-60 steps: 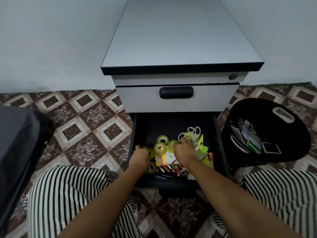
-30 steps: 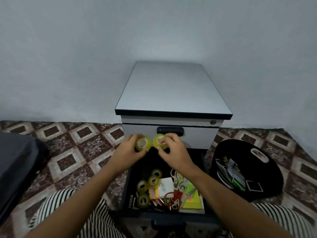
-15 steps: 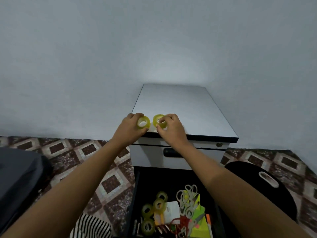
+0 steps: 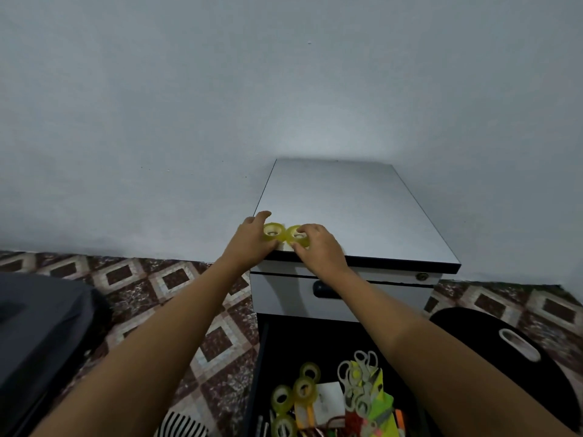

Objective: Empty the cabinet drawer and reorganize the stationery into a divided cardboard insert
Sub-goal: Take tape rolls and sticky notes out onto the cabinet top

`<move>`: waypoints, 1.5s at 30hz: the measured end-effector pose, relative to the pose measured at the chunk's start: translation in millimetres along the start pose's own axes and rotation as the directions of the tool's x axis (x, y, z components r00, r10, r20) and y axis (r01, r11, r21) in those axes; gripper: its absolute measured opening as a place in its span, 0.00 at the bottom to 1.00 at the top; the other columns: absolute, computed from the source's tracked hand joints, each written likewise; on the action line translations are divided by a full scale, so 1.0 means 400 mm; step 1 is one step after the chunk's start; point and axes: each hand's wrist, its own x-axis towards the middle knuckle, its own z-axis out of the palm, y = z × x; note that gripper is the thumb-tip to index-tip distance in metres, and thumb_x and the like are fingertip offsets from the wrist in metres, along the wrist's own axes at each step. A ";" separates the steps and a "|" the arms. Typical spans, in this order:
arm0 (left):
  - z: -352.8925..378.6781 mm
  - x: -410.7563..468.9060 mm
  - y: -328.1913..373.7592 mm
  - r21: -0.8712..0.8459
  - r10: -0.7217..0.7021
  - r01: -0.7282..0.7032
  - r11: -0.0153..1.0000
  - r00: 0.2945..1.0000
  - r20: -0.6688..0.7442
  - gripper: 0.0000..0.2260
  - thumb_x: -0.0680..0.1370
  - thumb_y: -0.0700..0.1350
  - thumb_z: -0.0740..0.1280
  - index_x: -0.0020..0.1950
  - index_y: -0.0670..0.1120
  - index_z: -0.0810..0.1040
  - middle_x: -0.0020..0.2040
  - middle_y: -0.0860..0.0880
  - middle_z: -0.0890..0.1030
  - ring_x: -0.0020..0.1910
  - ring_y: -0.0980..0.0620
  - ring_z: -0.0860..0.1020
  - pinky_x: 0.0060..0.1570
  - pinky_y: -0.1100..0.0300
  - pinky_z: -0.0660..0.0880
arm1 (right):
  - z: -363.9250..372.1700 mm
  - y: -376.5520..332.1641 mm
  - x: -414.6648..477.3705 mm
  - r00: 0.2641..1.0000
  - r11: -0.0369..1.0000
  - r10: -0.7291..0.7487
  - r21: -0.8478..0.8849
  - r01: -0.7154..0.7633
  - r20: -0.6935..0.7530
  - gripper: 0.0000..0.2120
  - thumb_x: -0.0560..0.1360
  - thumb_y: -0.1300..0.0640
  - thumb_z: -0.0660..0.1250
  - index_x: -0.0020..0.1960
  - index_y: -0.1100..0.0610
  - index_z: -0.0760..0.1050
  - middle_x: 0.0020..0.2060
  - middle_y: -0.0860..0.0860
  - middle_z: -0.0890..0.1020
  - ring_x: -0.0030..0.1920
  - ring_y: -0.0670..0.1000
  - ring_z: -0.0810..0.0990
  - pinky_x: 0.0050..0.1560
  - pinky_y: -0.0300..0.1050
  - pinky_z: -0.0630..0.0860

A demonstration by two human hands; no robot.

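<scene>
Left hand [image 4: 249,244] curls fingers and thumb round a translucent yellow tape roll [image 4: 273,231]. Right hand [image 4: 318,247] grips a second translucent yellow tape roll [image 4: 296,234]. The rolls touch, on the grey laminate cabinet top [image 4: 347,200] at its front-left corner. Below the wrists, the open black drawer [image 4: 261,357] contains loose yellow tape rolls [image 4: 303,387], white-handled scissors [image 4: 356,378] and green paper pads [image 4: 383,405].

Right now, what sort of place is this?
Likely a home or office room: a grey drawer cabinet against a plain wall, patterned floor tiles, an open drawer of tape rolls and scissors.
</scene>
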 end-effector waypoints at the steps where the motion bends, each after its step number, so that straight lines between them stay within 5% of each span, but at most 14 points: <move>1: -0.001 -0.004 -0.006 0.000 -0.002 0.002 1.000 1.000 -0.007 0.28 0.74 0.44 0.69 0.72 0.46 0.62 0.66 0.39 0.71 0.64 0.42 0.70 0.59 0.56 0.67 | -0.001 0.002 -0.001 1.000 1.000 0.003 0.010 -0.003 0.007 0.19 0.77 0.52 0.65 0.65 0.57 0.71 0.62 0.55 0.74 0.59 0.55 0.74 0.57 0.45 0.70; 14: -0.003 -0.024 -0.018 -0.059 -0.058 0.057 0.997 0.998 -0.025 0.25 0.76 0.43 0.67 0.71 0.44 0.65 0.63 0.39 0.75 0.61 0.43 0.74 0.59 0.53 0.71 | -0.002 0.002 0.000 0.999 0.999 0.052 -0.004 -0.052 -0.006 0.19 0.77 0.55 0.64 0.66 0.58 0.69 0.60 0.56 0.75 0.60 0.56 0.73 0.58 0.48 0.69; 18: -0.003 -0.030 -0.013 -0.036 -0.044 0.042 0.998 0.998 -0.054 0.25 0.76 0.44 0.67 0.71 0.44 0.64 0.65 0.39 0.73 0.63 0.43 0.72 0.59 0.53 0.69 | -0.010 0.006 -0.001 0.999 0.998 0.045 0.049 -0.045 -0.006 0.20 0.76 0.56 0.65 0.67 0.57 0.69 0.62 0.56 0.72 0.60 0.55 0.73 0.55 0.41 0.67; 22: -0.001 -0.068 -0.006 0.017 0.102 -0.101 0.995 0.981 -0.163 0.21 0.76 0.42 0.67 0.68 0.42 0.69 0.63 0.40 0.74 0.62 0.43 0.71 0.56 0.58 0.67 | -0.025 0.015 -0.026 0.997 0.992 0.006 0.126 0.004 -0.083 0.20 0.75 0.58 0.67 0.66 0.58 0.71 0.62 0.57 0.71 0.60 0.54 0.73 0.50 0.30 0.60; 27: 0.043 -0.178 0.007 0.157 0.359 -0.329 0.931 0.901 -0.244 0.18 0.75 0.49 0.62 0.60 0.40 0.76 0.54 0.41 0.78 0.53 0.41 0.75 0.51 0.52 0.74 | -0.036 0.038 -0.115 0.977 0.980 -0.113 0.140 0.139 -0.179 0.16 0.74 0.60 0.68 0.61 0.62 0.75 0.56 0.58 0.74 0.58 0.55 0.75 0.57 0.30 0.62; 30: 0.121 -0.252 -0.012 0.131 0.362 -0.347 0.929 0.926 -0.111 0.17 0.76 0.49 0.61 0.59 0.41 0.77 0.51 0.43 0.79 0.51 0.44 0.77 0.50 0.54 0.74 | -0.017 0.066 -0.203 0.978 0.980 -0.128 0.134 0.151 -0.163 0.14 0.75 0.59 0.68 0.59 0.61 0.76 0.55 0.55 0.75 0.55 0.50 0.75 0.55 0.27 0.62; 34: 0.231 -0.334 -0.056 0.014 0.190 -0.195 0.981 0.969 0.159 0.13 0.77 0.43 0.66 0.60 0.40 0.76 0.55 0.42 0.77 0.55 0.46 0.76 0.53 0.60 0.69 | 0.061 0.128 -0.316 0.999 0.986 -0.041 0.158 0.043 -0.015 0.13 0.75 0.58 0.67 0.59 0.61 0.76 0.54 0.55 0.76 0.56 0.51 0.75 0.54 0.28 0.63; 39: 0.339 -0.402 -0.104 0.065 0.020 -0.054 0.996 0.901 0.433 0.13 0.77 0.42 0.64 0.61 0.39 0.76 0.55 0.39 0.76 0.55 0.43 0.75 0.52 0.59 0.68 | 0.179 0.199 -0.443 0.975 0.989 0.093 0.090 -0.113 0.204 0.12 0.76 0.58 0.66 0.58 0.60 0.77 0.55 0.56 0.76 0.54 0.55 0.77 0.54 0.45 0.72; 45: 0.417 -0.437 -0.149 0.184 -0.190 0.100 0.978 0.789 0.585 0.13 0.80 0.39 0.58 0.60 0.35 0.73 0.57 0.37 0.75 0.60 0.43 0.69 0.55 0.55 0.67 | 0.279 0.259 -0.516 0.862 0.982 0.187 -0.100 -0.159 0.472 0.17 0.77 0.55 0.62 0.65 0.57 0.72 0.57 0.56 0.73 0.58 0.56 0.74 0.55 0.49 0.72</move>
